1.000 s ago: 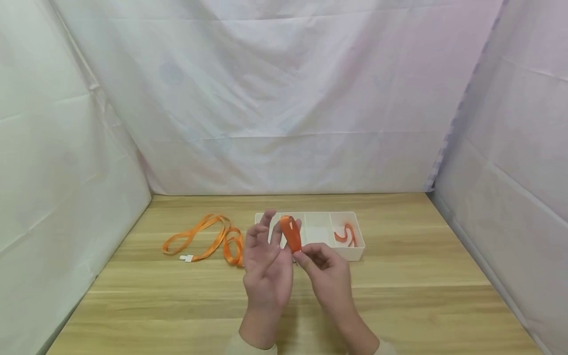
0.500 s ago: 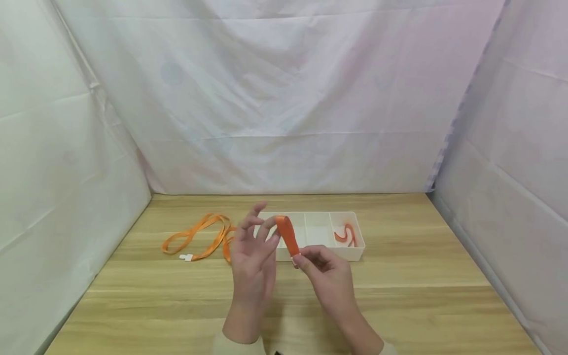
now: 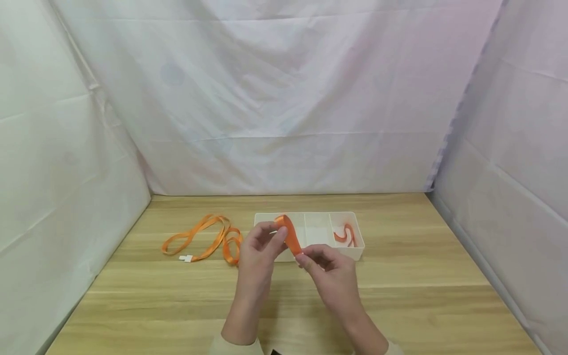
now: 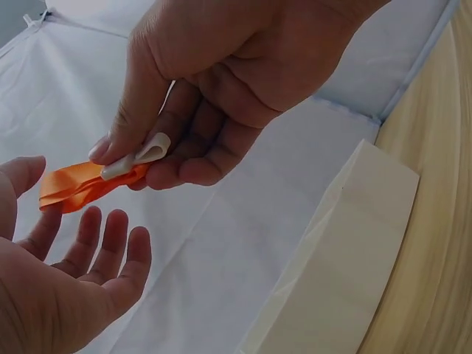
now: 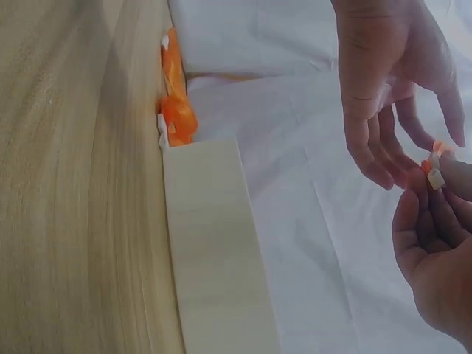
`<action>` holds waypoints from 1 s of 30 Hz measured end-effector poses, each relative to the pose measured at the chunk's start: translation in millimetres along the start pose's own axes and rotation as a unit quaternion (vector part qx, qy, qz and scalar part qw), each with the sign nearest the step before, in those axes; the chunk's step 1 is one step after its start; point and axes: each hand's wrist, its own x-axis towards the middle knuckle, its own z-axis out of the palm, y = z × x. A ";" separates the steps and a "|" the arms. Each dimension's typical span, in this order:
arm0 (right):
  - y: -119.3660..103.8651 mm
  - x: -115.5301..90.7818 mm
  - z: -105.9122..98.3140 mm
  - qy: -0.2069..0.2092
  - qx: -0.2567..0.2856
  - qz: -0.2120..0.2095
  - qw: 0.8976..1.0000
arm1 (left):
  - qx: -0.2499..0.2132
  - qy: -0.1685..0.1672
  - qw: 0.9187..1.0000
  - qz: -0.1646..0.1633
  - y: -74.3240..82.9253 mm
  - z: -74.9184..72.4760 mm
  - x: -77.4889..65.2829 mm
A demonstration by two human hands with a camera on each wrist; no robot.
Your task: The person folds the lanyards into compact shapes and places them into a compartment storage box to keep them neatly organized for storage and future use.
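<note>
Both hands hold a short orange lanyard strap (image 3: pixel 292 238) folded into a loop, raised above the table in front of the box. My right hand (image 3: pixel 332 278) pinches its lower end between thumb and forefinger, where a white plastic piece (image 4: pixel 138 156) shows in the left wrist view. My left hand (image 3: pixel 255 264) has thumb and forefinger at either side of the loop's upper end. Its other fingers (image 4: pixel 110 243) are loosely bent and apart from the strap. A longer orange lanyard (image 3: pixel 217 242) with a white buckle (image 3: pixel 186 258) lies on the table to the left.
Behind the hands stands a white divided box (image 3: pixel 352 253). Its right compartment holds another orange strap (image 3: pixel 349 233). White cloth (image 3: pixel 284 98) hangs at the back and along both sides of the wooden table (image 3: pixel 421 296).
My left hand first drew back left, its fingers spread, then brought thumb and forefinger together at the loop's upper end. The loop tilts further left. My right hand keeps its pinch.
</note>
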 end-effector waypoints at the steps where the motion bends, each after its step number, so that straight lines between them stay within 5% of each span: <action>1: 0.8 -0.3 0.4 -0.007 -0.005 -0.008 1.000 | 0.013 0.006 1.000 0.000 0.7 0.7 0.1; 5: 4.8 -1.2 1.7 -0.026 -0.077 -0.131 0.988 | 0.088 0.037 0.995 0.012 4.5 3.7 -0.4; 9: 8.8 0.0 3.0 -0.012 -0.154 -0.299 0.942 | 0.162 0.075 0.984 0.028 8.3 7.0 -2.2; 12: 10.8 1.0 3.2 -0.005 -0.165 -0.335 0.928 | 0.195 0.099 0.975 0.033 10.9 8.4 -2.6; 17: 12.4 1.1 1.1 -0.007 -0.151 -0.314 0.937 | 0.197 0.108 0.974 0.016 12.2 6.1 -0.4; 22: 9.2 -1.1 -1.4 -0.022 -0.099 -0.213 0.972 | 0.073 0.008 0.997 -0.015 10.7 -2.5 3.9; 25: 5.8 -1.1 -2.6 -0.035 -0.033 -0.156 0.987 | -0.005 -0.046 0.998 -0.039 10.6 -8.0 4.6; 30: 6.0 3.8 -3.8 -0.077 0.024 -0.223 0.972 | -0.010 -0.076 0.996 -0.047 11.1 -12.8 4.0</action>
